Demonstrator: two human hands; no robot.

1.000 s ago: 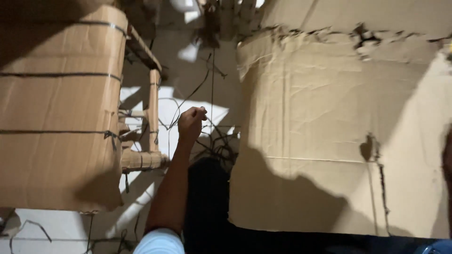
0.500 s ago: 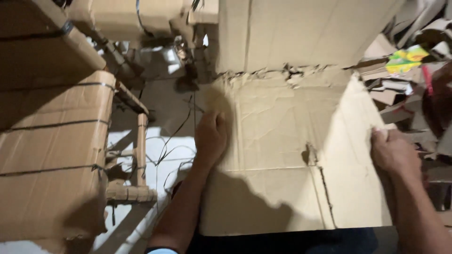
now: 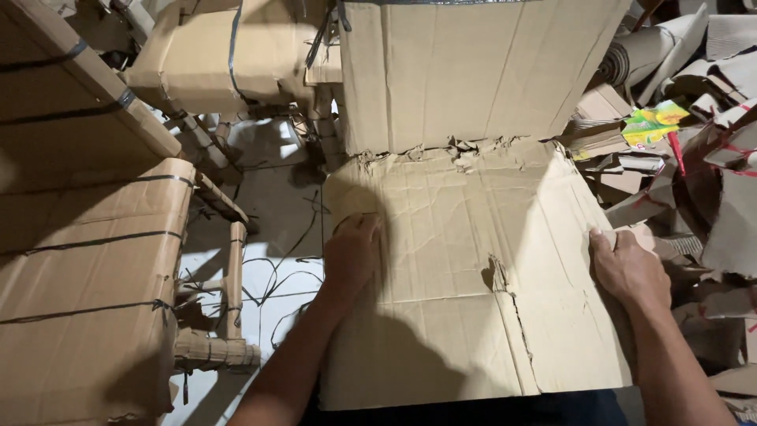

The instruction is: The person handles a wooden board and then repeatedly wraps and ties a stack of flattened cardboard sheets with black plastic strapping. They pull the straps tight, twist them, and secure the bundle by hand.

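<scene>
I grip the cardboard sheet (image 3: 465, 260) at both edges — left hand (image 3: 352, 254) at nine o'clock, right hand (image 3: 627, 270) at three. It lies flat across my lap, torn at twelve o'clock — unfolded, not yet strapped like the bundles (image 3: 87, 260).

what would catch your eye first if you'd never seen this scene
The big creased cardboard sheet fills the middle, torn along its far fold, with the left hand and right hand gripping its side edges. Strapped cardboard-wrapped bundles stack up at left; a bright yellow-green wrapper lies far right.
</scene>
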